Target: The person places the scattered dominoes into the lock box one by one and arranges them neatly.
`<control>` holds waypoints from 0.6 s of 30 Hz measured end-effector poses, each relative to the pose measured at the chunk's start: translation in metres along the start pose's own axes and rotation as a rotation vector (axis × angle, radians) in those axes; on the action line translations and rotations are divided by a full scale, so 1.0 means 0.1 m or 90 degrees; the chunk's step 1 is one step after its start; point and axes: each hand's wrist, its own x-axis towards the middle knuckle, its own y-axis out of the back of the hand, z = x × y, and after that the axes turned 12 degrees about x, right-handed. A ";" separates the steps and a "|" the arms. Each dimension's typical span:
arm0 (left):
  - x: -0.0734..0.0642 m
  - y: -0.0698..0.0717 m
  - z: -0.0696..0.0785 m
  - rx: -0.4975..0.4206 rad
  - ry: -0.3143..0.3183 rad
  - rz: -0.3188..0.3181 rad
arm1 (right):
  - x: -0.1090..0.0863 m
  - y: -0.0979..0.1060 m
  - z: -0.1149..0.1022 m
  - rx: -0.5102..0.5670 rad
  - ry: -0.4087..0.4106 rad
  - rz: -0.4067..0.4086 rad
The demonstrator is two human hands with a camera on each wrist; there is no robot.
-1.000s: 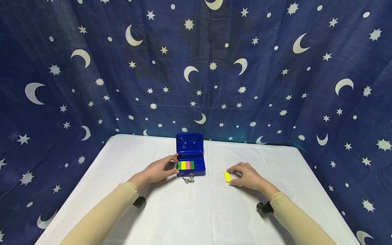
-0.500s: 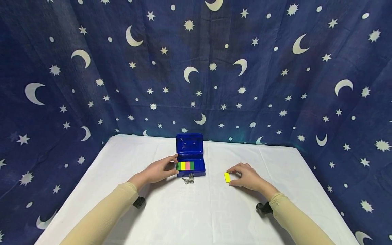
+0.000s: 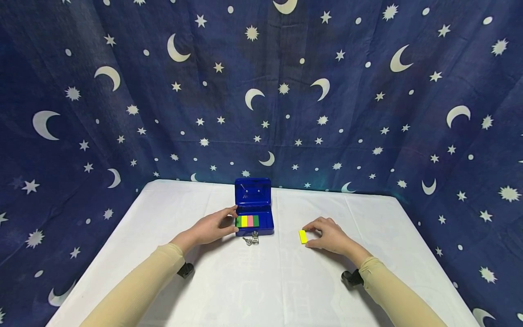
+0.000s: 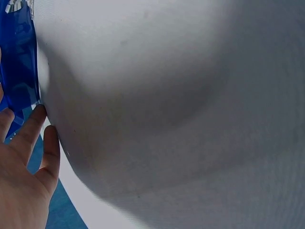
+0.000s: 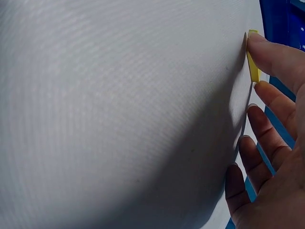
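Note:
A blue metal cash box (image 3: 267,221) stands on the white-covered table with its lid (image 3: 253,190) raised. Green, yellow and pink blocks (image 3: 249,221) lie side by side in its left part. My left hand (image 3: 212,225) is at the box's left side, thumb by the front corner and fingertips farther back along the edge; the left wrist view has its fingers extended beside the blue wall (image 4: 21,67). To the right of the box, my right hand (image 3: 332,236) pinches a thin yellow block (image 3: 303,236) at its two ends, low over the cloth. Thumb and index finger meet it in the right wrist view.
A lock with small keys (image 3: 248,241) hangs at the box's front. White cloth (image 3: 269,286) covers the table, and a dark blue curtain (image 3: 286,113) with moons and stars rises behind it. Black wrist devices (image 3: 186,270) sit under both sleeves.

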 end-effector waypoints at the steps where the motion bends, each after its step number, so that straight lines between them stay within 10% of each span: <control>1: 0.00 0.00 0.00 0.001 -0.001 -0.001 | 0.00 0.00 0.00 0.001 0.000 0.000; 18: -0.01 0.01 0.01 0.003 0.005 -0.005 | 0.00 0.01 -0.02 0.006 0.001 0.005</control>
